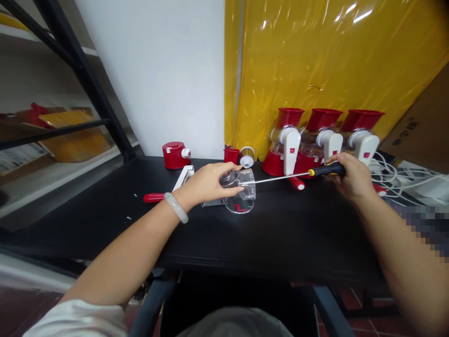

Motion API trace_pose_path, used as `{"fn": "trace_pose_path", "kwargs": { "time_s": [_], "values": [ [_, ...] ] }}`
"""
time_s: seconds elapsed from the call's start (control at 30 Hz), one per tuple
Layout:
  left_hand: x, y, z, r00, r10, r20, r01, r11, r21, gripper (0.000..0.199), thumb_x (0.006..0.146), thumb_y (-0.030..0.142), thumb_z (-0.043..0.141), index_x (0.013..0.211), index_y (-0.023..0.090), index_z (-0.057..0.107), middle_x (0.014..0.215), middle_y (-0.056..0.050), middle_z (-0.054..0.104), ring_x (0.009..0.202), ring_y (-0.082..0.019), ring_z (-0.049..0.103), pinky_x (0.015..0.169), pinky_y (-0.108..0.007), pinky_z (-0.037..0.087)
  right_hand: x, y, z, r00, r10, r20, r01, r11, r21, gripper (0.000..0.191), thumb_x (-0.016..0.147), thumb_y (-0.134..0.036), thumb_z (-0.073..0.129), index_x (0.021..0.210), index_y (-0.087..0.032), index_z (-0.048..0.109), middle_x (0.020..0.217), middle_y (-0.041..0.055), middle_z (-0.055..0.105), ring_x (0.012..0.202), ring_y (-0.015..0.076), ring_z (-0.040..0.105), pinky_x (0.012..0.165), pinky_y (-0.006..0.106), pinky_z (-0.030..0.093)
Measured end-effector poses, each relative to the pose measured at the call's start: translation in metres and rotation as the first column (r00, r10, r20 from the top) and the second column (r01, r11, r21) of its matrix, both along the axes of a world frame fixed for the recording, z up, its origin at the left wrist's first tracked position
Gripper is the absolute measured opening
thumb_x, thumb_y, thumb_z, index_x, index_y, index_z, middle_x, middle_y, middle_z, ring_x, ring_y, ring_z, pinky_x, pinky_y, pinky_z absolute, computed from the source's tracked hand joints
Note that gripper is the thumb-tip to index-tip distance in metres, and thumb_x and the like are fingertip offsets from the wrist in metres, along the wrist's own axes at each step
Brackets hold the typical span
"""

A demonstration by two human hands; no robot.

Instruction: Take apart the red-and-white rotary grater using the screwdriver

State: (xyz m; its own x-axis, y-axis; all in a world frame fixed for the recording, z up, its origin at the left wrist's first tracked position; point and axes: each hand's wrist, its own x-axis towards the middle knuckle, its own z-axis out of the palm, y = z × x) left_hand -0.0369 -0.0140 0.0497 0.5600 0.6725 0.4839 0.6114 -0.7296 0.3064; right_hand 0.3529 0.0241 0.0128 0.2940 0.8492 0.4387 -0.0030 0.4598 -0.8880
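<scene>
My left hand (213, 183), with a pale bangle at the wrist, holds a clear plastic housing (247, 183) lying on its side on the black table (280, 234). Its round clear base shows a small red mark. My right hand (351, 175) is wrapped round the black and yellow handle of a long screwdriver (280, 178). The screwdriver's shaft points left, and its tip is at the open end of the clear housing. Beside my left wrist lies a white crank with a red handle (153, 198).
A red base (176, 155) stands at the back left. Behind the housing are a red pusher (231, 155) and a metal drum (247, 157). Three red and white graters (290, 145) line the back right, near white cables (389, 180). Shelves (70, 166) stand left.
</scene>
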Motion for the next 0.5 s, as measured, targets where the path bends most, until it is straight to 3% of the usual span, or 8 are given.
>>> {"fn": "trace_pose_path", "kwargs": {
  "time_s": [0.1,0.5],
  "values": [
    [-0.004,0.003,0.002,1.0,-0.013,-0.017,0.014,1.0,0.014,0.044,0.082,0.048,0.072,0.119,0.023,0.065,0.122,-0.006,0.072,0.107,-0.024,0.069,0.092,-0.038,0.053,-0.004,-0.001,0.001,0.999,0.034,0.023,-0.035,0.999,0.014,0.018,0.072,-0.034,0.071,0.068,-0.017,0.067,0.059,0.0001,0.058,0.038,0.0069,0.04,0.034,0.021,0.026],
    [-0.013,0.012,0.003,0.999,-0.029,-0.04,0.03,0.999,0.015,0.046,0.082,0.048,0.071,0.119,0.023,0.065,0.121,-0.007,0.072,0.107,-0.025,0.068,0.093,-0.038,0.053,-0.006,-0.002,-0.004,0.993,0.057,0.106,-0.055,0.998,-0.02,0.018,0.077,-0.036,0.068,0.073,-0.018,0.069,0.054,0.001,0.058,0.041,0.0104,0.042,0.039,0.024,0.029]
  ]
}}
